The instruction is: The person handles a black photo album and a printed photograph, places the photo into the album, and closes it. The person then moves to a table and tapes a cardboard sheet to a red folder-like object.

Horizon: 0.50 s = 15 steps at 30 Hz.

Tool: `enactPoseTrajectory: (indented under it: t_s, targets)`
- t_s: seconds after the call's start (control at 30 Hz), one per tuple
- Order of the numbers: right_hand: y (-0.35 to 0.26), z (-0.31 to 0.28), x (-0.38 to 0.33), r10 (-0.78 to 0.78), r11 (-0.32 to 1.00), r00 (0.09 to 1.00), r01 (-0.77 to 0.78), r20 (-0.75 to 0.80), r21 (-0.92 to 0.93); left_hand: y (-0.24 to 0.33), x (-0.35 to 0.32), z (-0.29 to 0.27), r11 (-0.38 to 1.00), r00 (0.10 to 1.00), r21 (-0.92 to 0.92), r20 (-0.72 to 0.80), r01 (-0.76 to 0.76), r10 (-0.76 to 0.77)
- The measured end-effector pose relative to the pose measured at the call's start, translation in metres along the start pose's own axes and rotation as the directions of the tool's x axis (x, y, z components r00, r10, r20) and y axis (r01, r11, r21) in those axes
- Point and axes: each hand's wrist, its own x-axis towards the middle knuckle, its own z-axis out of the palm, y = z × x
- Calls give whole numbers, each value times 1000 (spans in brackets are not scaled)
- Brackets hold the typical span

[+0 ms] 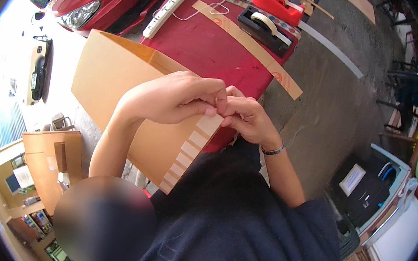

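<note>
Two hands meet at centre frame: left hand point(172, 97) and right hand point(247, 116), fingertips pinched shut together on the top end of a pale tape strip point(190, 148) along the edge of a flattened cardboard box point(109, 72), which leans against a red-covered desk point(211, 46). At 12 o'clock: black tape dispenser point(265, 28), red tape dispenser point(277, 2), white power strip point(166, 11), loose brown tape length point(249, 44).

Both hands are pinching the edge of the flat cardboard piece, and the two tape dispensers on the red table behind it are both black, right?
Not quite. The head view shows one black tape dispenser and one red tape dispenser. The rest holds: the left hand and right hand meet at the cardboard piece, with the red table behind it.
</note>
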Motion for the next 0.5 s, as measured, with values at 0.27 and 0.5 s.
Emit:
enactPoseTrajectory:
  t_s: [0.27,0.5]
  targets:
    - [-6,-4,-10,114,993,993,-113,21,-40,13,-88,-9,935,746,343,-644,87,167]
    - [-19,0,-7,221,966,973,-209,63,-152,-85,-254,74,971,-463,-168,-856,-171,-229]
